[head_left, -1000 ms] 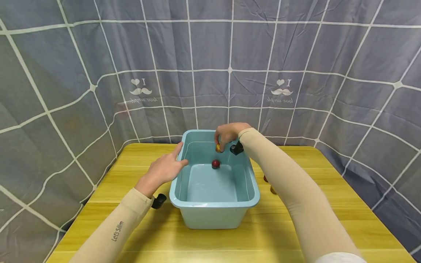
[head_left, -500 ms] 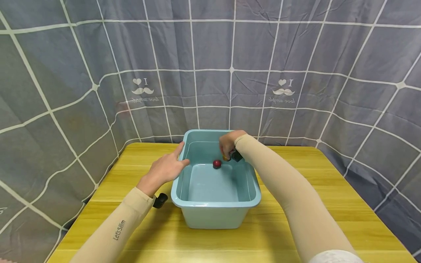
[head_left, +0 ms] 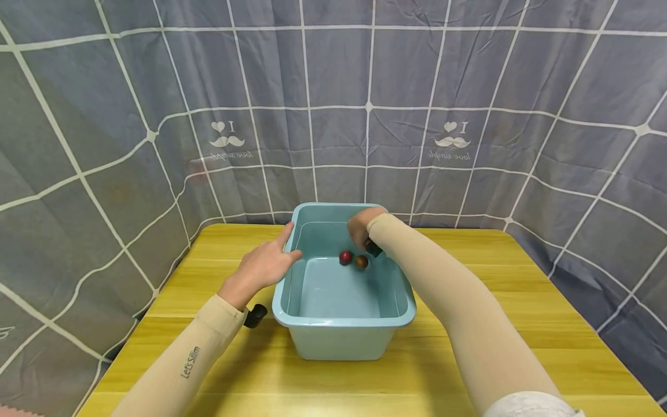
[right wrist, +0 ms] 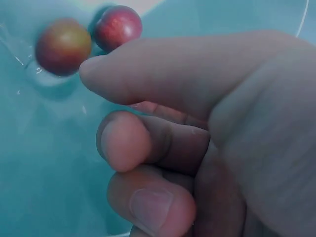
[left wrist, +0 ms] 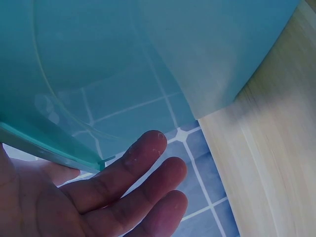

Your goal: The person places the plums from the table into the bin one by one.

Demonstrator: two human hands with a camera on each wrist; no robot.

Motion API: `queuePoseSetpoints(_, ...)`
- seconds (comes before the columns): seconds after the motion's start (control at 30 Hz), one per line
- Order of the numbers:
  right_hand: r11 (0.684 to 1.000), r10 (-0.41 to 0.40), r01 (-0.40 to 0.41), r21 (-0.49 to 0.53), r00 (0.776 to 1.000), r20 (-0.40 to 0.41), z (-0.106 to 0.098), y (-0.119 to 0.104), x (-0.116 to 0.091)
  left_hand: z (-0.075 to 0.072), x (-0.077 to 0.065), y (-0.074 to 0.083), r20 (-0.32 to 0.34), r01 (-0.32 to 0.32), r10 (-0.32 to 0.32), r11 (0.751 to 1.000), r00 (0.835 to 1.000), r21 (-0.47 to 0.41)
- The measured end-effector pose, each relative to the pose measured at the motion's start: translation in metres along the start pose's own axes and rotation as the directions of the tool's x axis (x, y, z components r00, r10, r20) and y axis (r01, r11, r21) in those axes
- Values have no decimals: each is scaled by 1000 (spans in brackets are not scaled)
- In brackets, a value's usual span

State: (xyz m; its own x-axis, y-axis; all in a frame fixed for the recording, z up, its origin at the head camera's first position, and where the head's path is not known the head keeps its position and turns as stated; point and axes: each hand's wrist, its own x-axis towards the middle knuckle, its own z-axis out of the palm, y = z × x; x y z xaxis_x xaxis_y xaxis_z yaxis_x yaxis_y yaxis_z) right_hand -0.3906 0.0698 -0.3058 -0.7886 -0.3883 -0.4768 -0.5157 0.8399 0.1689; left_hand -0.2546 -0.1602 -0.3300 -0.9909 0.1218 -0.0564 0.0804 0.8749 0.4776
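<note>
One red ball (head_left: 345,257) and one orange ball (head_left: 361,262) lie toward 12 o'clock in the tub (head_left: 344,322), the left hand (head_left: 264,263) rests at its 10 o'clock edge, fingers extended, and at 1 o'clock the right hand (head_left: 359,227) holds nothing, fingers loosely bent: release looks done, a lift clear seemingly due

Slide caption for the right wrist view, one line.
Right hand, holding nothing visible, near a round red fruit and a round red-yellow fruit inside the blue-green basin.
</note>
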Motion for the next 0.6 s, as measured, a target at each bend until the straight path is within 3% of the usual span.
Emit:
queuePoseSetpoints(0.13, 999, -31, 31, 34, 999, 17, 0, 2, 1, 0, 0, 1, 1, -1, 1, 1000, 1000, 0)
queuePoseSetpoints(0.3, 978, -141, 133, 163, 989, 40, -4, 7, -4, -1, 0, 1, 3, 1, -1, 1000, 1000, 2)
queuePoseSetpoints(0.43, 957, -185, 181, 225, 983, -2, -8, 11, -17, -1, 1, 1, -1, -2, 2, 1000, 1000, 4)
queuePoseSetpoints(0.6, 948, -178, 190, 256, 982, -69, -11, 15, -41, -1, 1, 0, 0, 0, 0, 1000, 1000, 2)
